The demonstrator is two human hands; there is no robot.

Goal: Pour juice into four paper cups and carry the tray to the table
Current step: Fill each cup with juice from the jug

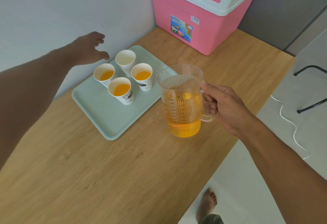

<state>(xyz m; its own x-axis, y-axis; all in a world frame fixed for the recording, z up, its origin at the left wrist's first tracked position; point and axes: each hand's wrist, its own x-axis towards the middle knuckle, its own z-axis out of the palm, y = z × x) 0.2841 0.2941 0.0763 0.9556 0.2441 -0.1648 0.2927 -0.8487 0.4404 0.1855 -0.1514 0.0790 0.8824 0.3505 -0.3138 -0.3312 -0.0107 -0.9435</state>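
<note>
A pale green tray [106, 117] lies on the wooden counter and carries four white paper cups. Orange juice fills the left cup [104, 74], the front cup [121, 89] and the right cup [142, 76]. The far cup [125, 60] looks white inside, with no juice visible. My right hand [224, 107] grips the handle of a clear measuring jug [182, 103], upright just right of the tray and about a third full of orange juice. My left hand [88, 48] hovers with fingers spread above the tray's far left edge, touching nothing.
A pink cooler box [200, 15] with a white lid stands at the counter's back corner against the wall. The wooden counter [123, 179] stretches toward me. Its right edge drops to a pale floor with a white cable [290, 126], black chair legs [311, 89] and my bare foot [208, 200].
</note>
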